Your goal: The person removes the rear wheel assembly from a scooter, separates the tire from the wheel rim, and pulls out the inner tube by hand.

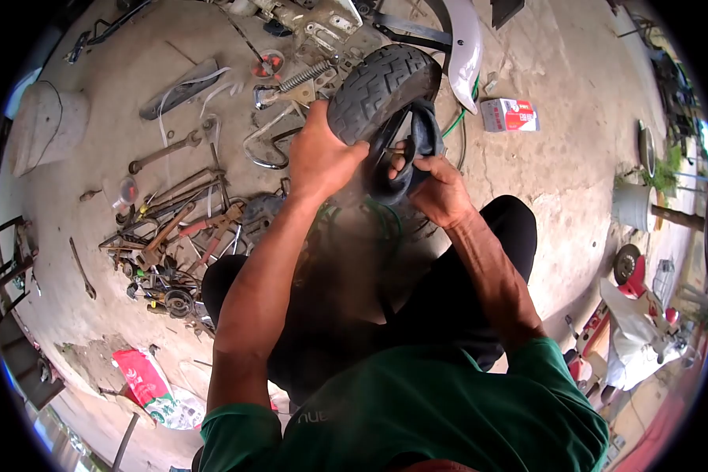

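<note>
A black treaded tyre stands tilted in front of my knees. My left hand is closed around its near left edge, thumb on the sidewall. From the tyre's right side hangs a limp black inner tube, partly outside the tyre. My right hand pinches the tube's lower part between thumb and fingers, close to the tyre's opening. The rest of the tube is hidden inside the tyre.
Beyond the tyre lies a vehicle frame with a coil spring and a pale mudguard. A red and white box sits to the right. Left on the concrete are a wrench and piled tools. A bucket stands far right.
</note>
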A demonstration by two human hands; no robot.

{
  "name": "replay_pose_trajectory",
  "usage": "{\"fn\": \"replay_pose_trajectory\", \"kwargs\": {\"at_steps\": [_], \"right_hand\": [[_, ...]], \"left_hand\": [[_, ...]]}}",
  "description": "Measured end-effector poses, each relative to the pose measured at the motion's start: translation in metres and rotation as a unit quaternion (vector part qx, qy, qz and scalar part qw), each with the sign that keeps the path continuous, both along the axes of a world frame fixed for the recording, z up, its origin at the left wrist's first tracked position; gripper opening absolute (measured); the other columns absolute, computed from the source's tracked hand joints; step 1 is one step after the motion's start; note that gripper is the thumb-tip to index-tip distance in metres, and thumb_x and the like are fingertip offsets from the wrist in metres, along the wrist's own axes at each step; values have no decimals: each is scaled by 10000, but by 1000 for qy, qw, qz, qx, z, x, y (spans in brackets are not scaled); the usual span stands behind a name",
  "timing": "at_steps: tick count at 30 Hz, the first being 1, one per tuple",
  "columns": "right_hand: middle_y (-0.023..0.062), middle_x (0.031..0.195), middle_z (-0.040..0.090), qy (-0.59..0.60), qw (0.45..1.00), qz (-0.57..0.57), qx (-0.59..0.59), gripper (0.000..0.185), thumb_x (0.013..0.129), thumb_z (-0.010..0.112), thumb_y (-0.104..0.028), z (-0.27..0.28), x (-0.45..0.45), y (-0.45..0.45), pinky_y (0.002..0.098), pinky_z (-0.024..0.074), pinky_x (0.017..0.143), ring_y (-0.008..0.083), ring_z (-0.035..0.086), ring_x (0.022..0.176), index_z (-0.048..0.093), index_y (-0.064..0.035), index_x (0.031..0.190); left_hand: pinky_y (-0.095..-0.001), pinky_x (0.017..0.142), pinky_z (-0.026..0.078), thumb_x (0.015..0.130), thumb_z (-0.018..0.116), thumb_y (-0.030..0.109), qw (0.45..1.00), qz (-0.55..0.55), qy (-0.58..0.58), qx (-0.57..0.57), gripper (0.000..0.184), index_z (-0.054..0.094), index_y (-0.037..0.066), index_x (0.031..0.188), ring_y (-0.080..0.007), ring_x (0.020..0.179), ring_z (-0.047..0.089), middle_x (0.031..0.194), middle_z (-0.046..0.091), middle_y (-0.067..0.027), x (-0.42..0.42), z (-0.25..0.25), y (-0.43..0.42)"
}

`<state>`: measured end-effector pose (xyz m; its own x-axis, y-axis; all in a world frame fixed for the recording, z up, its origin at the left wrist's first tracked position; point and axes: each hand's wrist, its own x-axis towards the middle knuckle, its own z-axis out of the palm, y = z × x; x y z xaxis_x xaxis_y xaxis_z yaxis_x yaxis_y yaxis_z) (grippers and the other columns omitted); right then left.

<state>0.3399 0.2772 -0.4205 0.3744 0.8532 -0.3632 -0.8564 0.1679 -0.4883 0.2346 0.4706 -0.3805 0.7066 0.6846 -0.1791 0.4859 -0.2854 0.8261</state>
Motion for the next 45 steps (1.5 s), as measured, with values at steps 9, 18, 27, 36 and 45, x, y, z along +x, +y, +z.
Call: {"fn": "replay_pose_trajectory", "kwargs": {"at_steps": [9,18,27,36,45], "right_hand": [[70,1115,736,-80,992,-73,-62,248,999,667,-82,2,-20,23,349,524,978,189,683,1036,677,-29,1241],[33,1081,752,-170,964,-63,-192,186,1001,703,-117,-20,-19,8,316,543,915,145,691,976,730,-56,1174],[29,1144,736,-123,977,-88,-152,194,1008,684,-107,-29,-22,9,334,515,964,156,673,1049,710,-74,1198],[38,1106,741,-157,965,-99,-187,160,1000,702,-119,-24,-20,17,329,534,916,153,690,998,708,-64,1150],[17,921,748,-325,891,-127,-291,104,968,743,-105,-12,-28,35,245,515,708,83,658,770,747,-18,1026]], "left_hand": [[-501,936,538,722,786,227,1000,8,12,-1,635,521,22,1262,-463,1061,691,1091,725,-269,0,-1,-3],[-498,937,541,737,791,215,1000,2,22,-6,611,527,36,1257,-455,1051,695,1070,732,-253,-1,0,0],[-506,908,546,724,783,202,999,-12,42,-13,588,536,51,1236,-448,1030,698,1034,730,-249,-1,-2,6],[-526,888,562,730,778,207,999,-23,37,-25,606,511,40,1248,-456,977,709,989,737,-237,-1,-5,8],[-542,872,566,747,784,218,998,-39,44,-18,594,499,50,1240,-469,971,708,977,735,-248,-1,-10,10]]}}
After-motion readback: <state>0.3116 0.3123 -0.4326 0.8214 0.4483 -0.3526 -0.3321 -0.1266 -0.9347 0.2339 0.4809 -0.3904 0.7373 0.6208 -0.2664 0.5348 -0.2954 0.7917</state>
